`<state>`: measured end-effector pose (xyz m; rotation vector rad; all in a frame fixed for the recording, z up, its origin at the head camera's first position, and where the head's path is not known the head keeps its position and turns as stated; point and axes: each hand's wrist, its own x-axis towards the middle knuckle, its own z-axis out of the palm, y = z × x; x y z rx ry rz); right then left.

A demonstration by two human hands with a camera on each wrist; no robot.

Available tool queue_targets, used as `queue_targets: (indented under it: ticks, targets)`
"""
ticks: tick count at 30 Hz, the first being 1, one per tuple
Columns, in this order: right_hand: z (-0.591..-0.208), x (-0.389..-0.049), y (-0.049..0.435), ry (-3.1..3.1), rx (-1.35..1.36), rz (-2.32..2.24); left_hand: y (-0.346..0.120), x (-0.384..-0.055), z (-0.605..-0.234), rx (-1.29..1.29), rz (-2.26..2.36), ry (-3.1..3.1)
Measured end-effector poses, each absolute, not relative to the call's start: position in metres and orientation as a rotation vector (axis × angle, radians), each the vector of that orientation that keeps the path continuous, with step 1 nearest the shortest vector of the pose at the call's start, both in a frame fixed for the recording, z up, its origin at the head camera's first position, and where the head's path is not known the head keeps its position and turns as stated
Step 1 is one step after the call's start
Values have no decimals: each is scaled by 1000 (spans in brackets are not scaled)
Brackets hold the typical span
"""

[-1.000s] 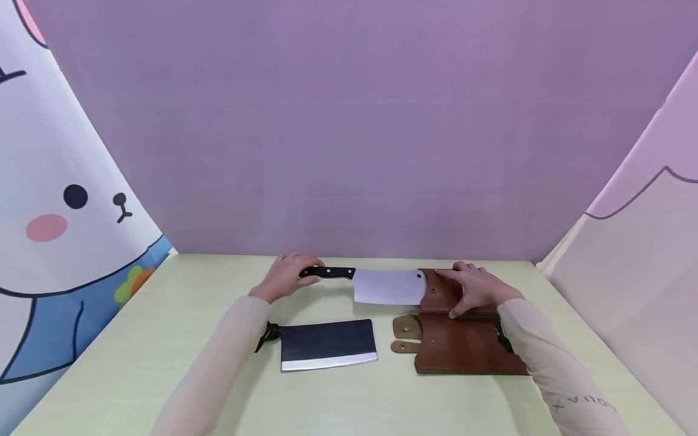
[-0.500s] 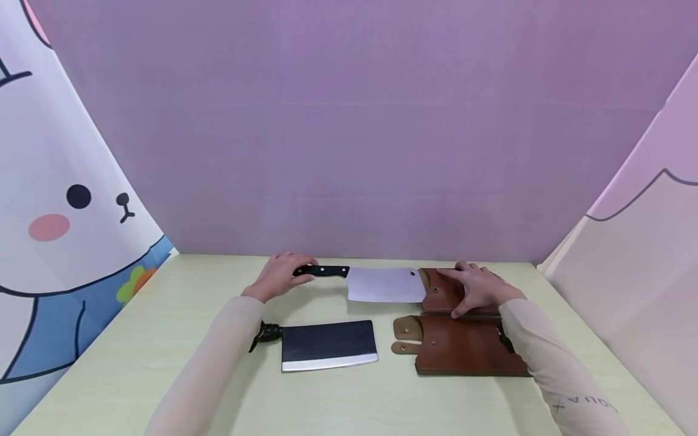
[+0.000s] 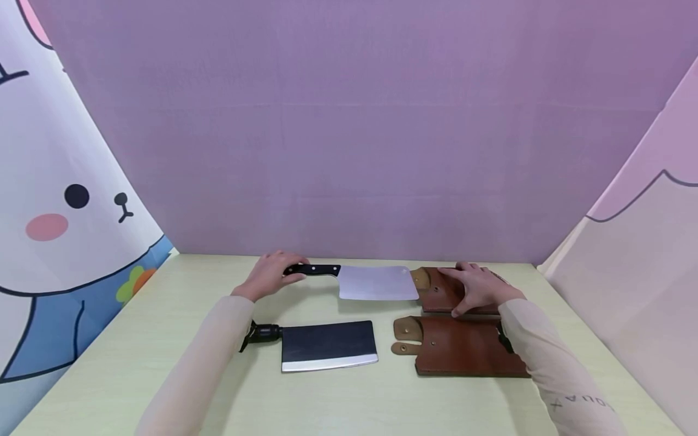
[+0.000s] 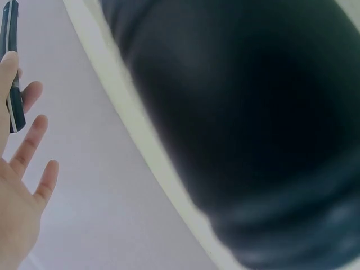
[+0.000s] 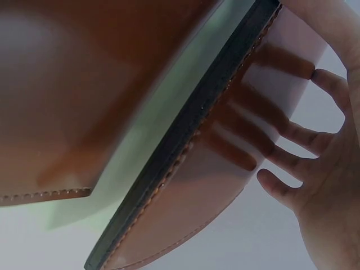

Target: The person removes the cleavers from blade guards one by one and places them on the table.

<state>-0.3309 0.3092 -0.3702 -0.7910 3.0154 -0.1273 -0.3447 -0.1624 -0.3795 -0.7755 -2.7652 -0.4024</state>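
Note:
My left hand [image 3: 269,275] grips the black riveted handle of a silver cleaver [image 3: 376,283] near the table's back edge. In the left wrist view the thumb and a finger pinch that handle [image 4: 16,112], while other fingers extend loosely. The blade's right end lies beside the tan flap of a brown leather sheath [image 3: 436,292], outside its mouth. Across this far sheath spans my right hand [image 3: 480,286], thumb on the near edge. The right wrist view has its fingertips against the far edge of the sheath [image 5: 185,208].
A dark-bladed cleaver [image 3: 327,342] lies in front, handle to the left under my left forearm. To its right is a second brown sheath [image 3: 463,357] with a snap strap. A purple backdrop [image 3: 349,133] rises behind the table. A blurred dark shape [image 4: 236,124] fills much of the left wrist view.
My left hand has moved left, drawing the silver cleaver's blade end away from the far sheath and baring its tan flap. The right hand and the other items stay put.

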Motion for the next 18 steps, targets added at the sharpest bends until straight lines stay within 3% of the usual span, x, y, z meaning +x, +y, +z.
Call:
queue_targets:
  ticks: [18]
  targets:
    - [-378,-340,303,3011,-775,-190,-189,-344,-379,-761,-389,-2750]
